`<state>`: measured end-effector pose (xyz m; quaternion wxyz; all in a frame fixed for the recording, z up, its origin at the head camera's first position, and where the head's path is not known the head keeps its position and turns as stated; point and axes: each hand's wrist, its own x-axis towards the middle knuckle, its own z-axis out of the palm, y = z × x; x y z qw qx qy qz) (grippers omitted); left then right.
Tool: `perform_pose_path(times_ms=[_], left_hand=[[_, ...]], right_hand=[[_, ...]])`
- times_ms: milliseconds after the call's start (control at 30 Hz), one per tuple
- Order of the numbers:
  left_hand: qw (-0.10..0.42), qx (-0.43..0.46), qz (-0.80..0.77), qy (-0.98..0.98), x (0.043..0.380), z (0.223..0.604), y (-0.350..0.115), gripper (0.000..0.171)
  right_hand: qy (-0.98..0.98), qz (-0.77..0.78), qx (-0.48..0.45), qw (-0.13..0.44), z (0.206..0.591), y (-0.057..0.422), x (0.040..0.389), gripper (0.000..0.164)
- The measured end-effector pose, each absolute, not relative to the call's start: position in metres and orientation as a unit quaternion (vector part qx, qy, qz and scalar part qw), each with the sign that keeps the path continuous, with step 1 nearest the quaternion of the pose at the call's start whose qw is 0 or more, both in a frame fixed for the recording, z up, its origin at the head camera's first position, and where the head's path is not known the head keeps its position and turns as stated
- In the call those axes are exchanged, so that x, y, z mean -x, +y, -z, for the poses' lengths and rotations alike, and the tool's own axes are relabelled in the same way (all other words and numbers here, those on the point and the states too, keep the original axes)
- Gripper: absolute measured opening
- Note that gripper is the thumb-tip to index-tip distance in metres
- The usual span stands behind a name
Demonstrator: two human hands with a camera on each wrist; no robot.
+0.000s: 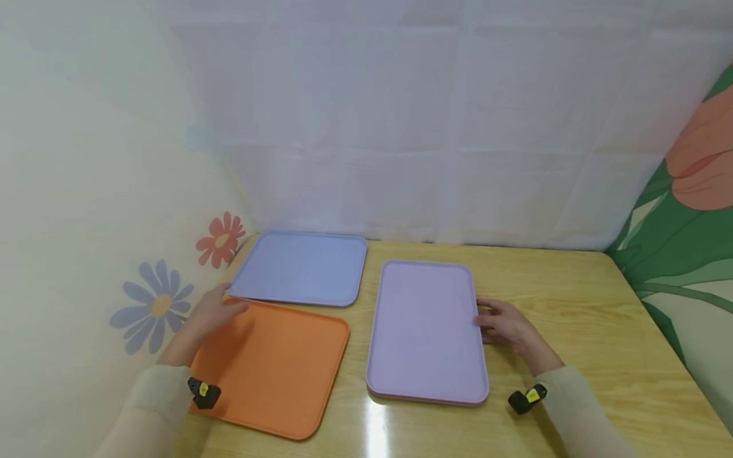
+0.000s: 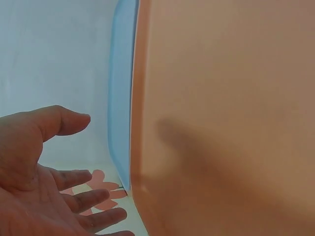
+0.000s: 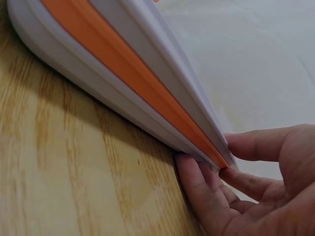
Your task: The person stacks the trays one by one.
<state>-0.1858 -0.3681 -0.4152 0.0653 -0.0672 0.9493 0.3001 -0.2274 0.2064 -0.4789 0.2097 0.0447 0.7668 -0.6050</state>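
Note:
My right hand (image 1: pixel 505 324) grips the right edge of a stack of trays topped by a light purple tray (image 1: pixel 426 331). In the right wrist view, an orange tray (image 3: pixel 123 73) lies sandwiched between pale trays; the thumb rests at the top tray's rim, one finger meets the orange rim, and others reach under the stack. My left hand (image 1: pixel 213 312) hovers by the far left corner of another orange tray (image 1: pixel 280 375), casting a shadow on it. Its fingers are spread and hold nothing in the left wrist view.
A light blue tray (image 1: pixel 303 267) lies at the back left, beside the orange tray's far edge. All stand on a wooden table (image 1: pixel 561 286). A white cloth (image 1: pixel 401 127) hangs behind it, and a wall with painted flowers (image 1: pixel 160 305) borders the left side.

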Motion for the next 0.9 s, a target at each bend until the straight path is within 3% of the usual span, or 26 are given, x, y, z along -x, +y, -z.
perform_pose_path(times_ms=[900], left_hand=[[0.089,0.092,-0.222,0.967,0.186,0.436,-0.400,0.080]], right_hand=[[0.773,0.595,-0.047,0.215,0.479,0.206,0.229,0.064]])
